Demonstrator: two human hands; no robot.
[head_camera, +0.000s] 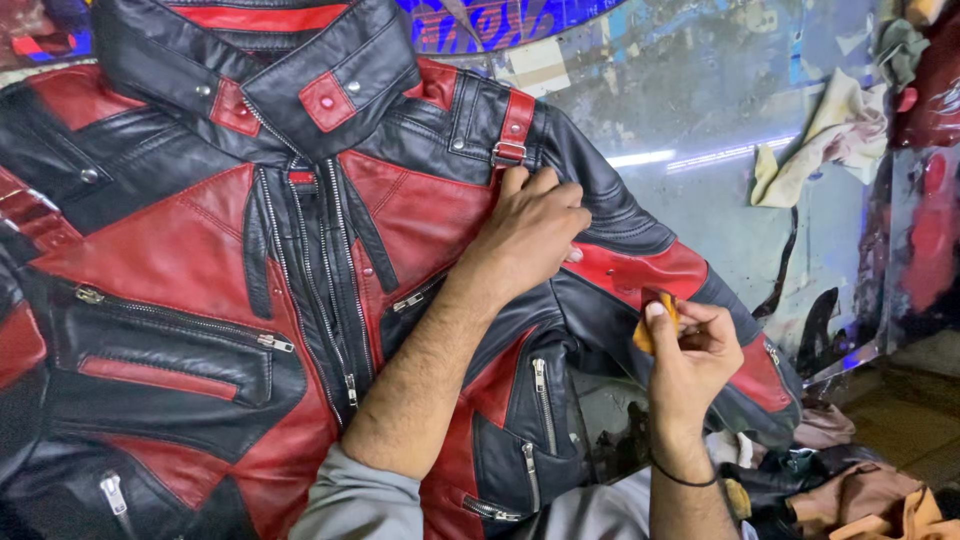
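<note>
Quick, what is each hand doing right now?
Left hand: fingers curled, pressing down on the red and black leather jacket near its shoulder.
Right hand: fingers pinched shut on a small orange cloth.

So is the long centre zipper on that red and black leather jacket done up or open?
Done up. On the red and black leather jacket, the centre zipper's teeth run closed from collar down to a pull near the left forearm.
</note>
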